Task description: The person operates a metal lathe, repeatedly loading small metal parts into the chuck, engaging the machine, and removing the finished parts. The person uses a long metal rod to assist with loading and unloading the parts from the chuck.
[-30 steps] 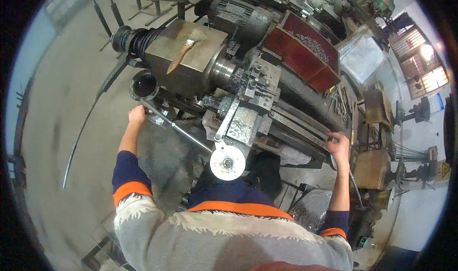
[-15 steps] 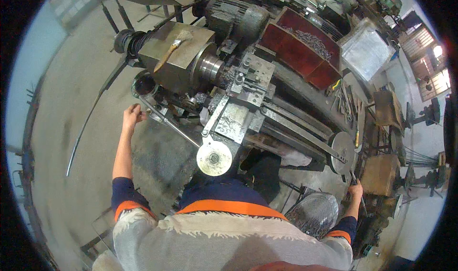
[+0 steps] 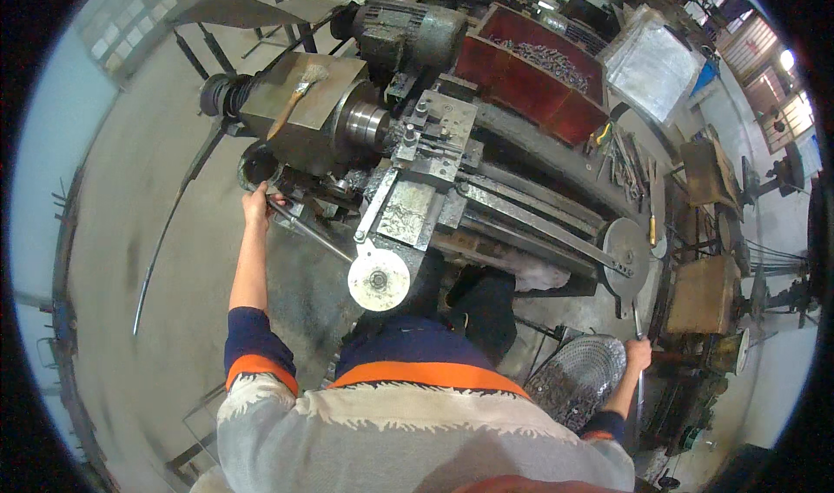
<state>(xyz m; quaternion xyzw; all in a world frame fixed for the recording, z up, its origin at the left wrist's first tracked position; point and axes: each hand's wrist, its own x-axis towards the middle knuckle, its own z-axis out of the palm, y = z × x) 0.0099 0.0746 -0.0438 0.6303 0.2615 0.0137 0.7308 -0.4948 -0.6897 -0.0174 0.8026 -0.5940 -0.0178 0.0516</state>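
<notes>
The slim metal lever (image 3: 641, 397) hangs at the machine's right end, just below a grey round disc (image 3: 638, 237); it is straight and smooth, with a dull steel sheen, and the right hand (image 3: 638, 354) has its fingers wrapped round it. The left hand (image 3: 257, 205) is at the upper end of a round steel rod (image 3: 313, 235), its fingers curled in close, though I cannot tell whether they grip it. That rod slants down toward a pale, scuffed disc (image 3: 379, 279) with a dark hub. Between the two discs stretches the lathe (image 3: 434, 158), its blocky steel slides greasy and flecked with shavings, its long rails straight-edged and dark. On its boxy, brownish headstock lies a brush (image 3: 291, 106) with a wooden handle and pale bristles. Behind sit a ribbed, grimy motor (image 3: 408, 33) and a dark red metal bin (image 3: 521, 93) holding small grey metal pieces. Hand tools (image 3: 625, 176) lie bunched on the dark, oily bench to the right. The floor (image 3: 174, 258) is smooth, stained grey concrete; a barred window (image 3: 786, 115) glows at the far right.
</notes>
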